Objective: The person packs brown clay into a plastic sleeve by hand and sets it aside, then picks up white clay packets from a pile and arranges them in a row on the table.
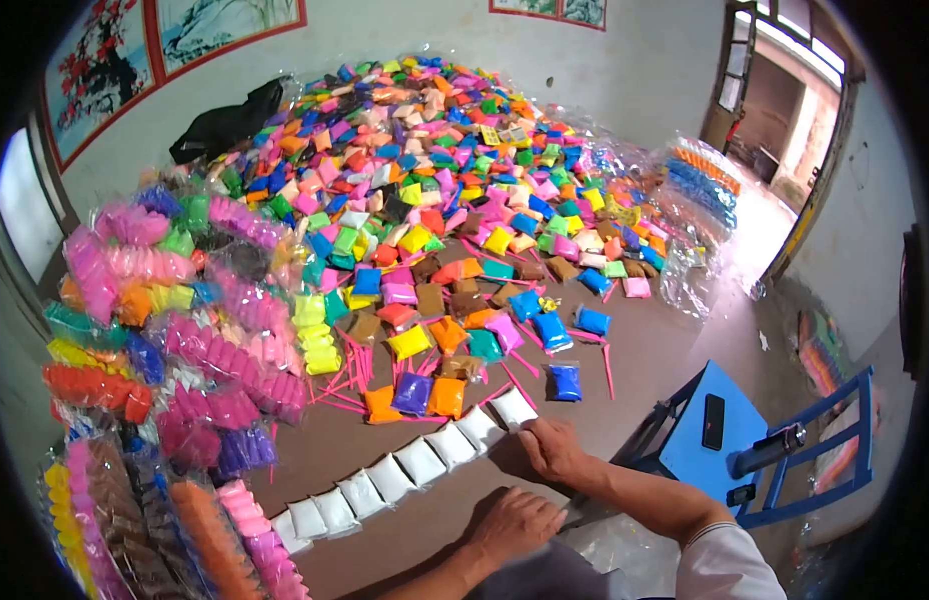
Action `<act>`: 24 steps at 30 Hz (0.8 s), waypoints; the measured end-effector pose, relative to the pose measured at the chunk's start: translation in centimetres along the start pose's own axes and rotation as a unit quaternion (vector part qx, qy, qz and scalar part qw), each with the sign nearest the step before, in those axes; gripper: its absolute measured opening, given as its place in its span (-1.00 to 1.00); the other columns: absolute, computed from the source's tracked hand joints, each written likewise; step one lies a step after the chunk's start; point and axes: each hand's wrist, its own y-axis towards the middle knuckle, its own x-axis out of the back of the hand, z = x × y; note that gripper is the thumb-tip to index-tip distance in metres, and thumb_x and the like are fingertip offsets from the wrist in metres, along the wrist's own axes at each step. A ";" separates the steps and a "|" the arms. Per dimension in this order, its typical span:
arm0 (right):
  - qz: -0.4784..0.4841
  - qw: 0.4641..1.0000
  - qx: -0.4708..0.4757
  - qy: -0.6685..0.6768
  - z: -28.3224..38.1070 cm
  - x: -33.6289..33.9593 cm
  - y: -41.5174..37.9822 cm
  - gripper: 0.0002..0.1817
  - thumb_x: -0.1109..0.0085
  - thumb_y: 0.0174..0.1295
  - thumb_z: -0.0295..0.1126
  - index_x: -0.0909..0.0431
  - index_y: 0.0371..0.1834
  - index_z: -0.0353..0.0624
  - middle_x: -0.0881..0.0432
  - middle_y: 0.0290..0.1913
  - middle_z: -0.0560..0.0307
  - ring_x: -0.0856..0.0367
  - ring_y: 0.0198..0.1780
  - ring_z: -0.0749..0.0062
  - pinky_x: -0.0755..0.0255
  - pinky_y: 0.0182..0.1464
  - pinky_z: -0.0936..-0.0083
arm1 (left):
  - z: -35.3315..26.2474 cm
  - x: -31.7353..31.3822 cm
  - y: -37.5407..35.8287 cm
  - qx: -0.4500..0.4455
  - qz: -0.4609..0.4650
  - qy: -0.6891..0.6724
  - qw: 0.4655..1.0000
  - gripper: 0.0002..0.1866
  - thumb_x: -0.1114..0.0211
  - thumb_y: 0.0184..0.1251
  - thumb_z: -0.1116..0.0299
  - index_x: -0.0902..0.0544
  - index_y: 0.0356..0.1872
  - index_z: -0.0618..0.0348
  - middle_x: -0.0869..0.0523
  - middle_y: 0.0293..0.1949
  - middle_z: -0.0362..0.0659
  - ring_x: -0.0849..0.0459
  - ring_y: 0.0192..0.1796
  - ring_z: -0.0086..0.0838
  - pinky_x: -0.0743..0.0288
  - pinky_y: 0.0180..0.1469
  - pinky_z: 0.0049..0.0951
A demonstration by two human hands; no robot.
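Observation:
A row of joined white packets (421, 461) runs slantwise across the brown floor in front of me. My right hand (552, 449) is at its far right end, fingers closed together at the edge of the last packet (513, 408). Nearer to me, my left hand (521, 521) lies back-up beside my leg, below the row, its fingers loosely extended and holding nothing that I can see. Just beyond the row lie a purple packet (413, 394) and an orange packet (446, 397), with a blue packet (565, 382) farther right.
A large heap of colourful packets (415, 170) fills the back. Bagged packet strips (200, 350) are piled at left. Pink sticks (357, 368) lie scattered on the floor. At right stands a blue stool (707, 465) bearing a black phone-like object (715, 421). Beyond is an open doorway (775, 130).

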 end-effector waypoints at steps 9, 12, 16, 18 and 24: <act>-0.092 0.991 0.072 -0.065 -1.6 -7.2 24.3 -0.93 -0.17 0.23 -0.47 -0.55 -0.25 -0.19 -0.59 -0.35 -0.15 -0.59 -0.22 -0.12 -0.43 -0.24 0.10 | 1.4 0.1 -0.7 0.054 0.091 -0.104 0.989 -0.84 -0.22 0.38 0.32 -0.60 -0.39 0.13 -0.65 -0.45 -0.15 -0.65 -0.29 -0.20 -0.44 -0.05 -0.21; -0.089 0.988 -0.016 -0.122 -5.0 -11.4 32.3 -0.88 -0.13 0.27 -0.38 -0.59 -0.28 -0.19 -0.65 -0.37 -0.18 -0.65 -0.25 -0.17 -0.48 -0.26 0.04 | 1.5 0.8 -0.6 0.058 0.119 -0.084 0.988 -0.84 -0.25 0.36 0.30 -0.61 -0.39 0.13 -0.66 -0.45 -0.14 -0.65 -0.30 -0.20 -0.45 -0.08 -0.20; -0.117 0.990 0.028 -0.079 -11.0 -16.2 39.0 -0.86 -0.13 0.24 -0.37 -0.63 -0.26 -0.16 -0.69 -0.32 -0.20 -0.67 -0.23 -0.20 -0.51 -0.21 -0.01 | 2.0 0.9 -1.1 0.064 0.027 -0.148 0.986 -0.81 -0.25 0.35 0.26 -0.62 -0.40 0.12 -0.65 -0.45 -0.12 -0.66 -0.31 -0.20 -0.45 -0.10 -0.22; -0.108 0.990 0.032 -0.081 -11.9 -17.6 40.5 -0.86 -0.11 0.23 -0.39 -0.63 -0.26 -0.16 -0.69 -0.30 -0.22 -0.67 -0.21 -0.21 -0.52 -0.19 -0.03 | 2.0 0.3 -1.5 0.071 0.018 -0.183 0.980 -0.80 -0.27 0.30 0.27 -0.58 -0.45 0.14 -0.63 -0.45 -0.07 -0.63 -0.31 -0.15 -0.44 -0.14 -0.14; 0.063 0.985 -0.032 -0.160 -12.2 -20.4 42.0 -0.70 -0.17 0.10 -0.35 -0.68 -0.10 -0.13 -0.71 -0.09 -0.20 -0.70 0.00 -0.08 -0.56 0.06 0.08 | 2.6 -0.7 -2.1 0.078 0.007 -0.236 0.969 -0.78 -0.31 0.18 0.21 -0.59 -0.51 0.12 -0.64 -0.45 -0.06 -0.63 -0.28 -0.16 -0.45 -0.15 -0.11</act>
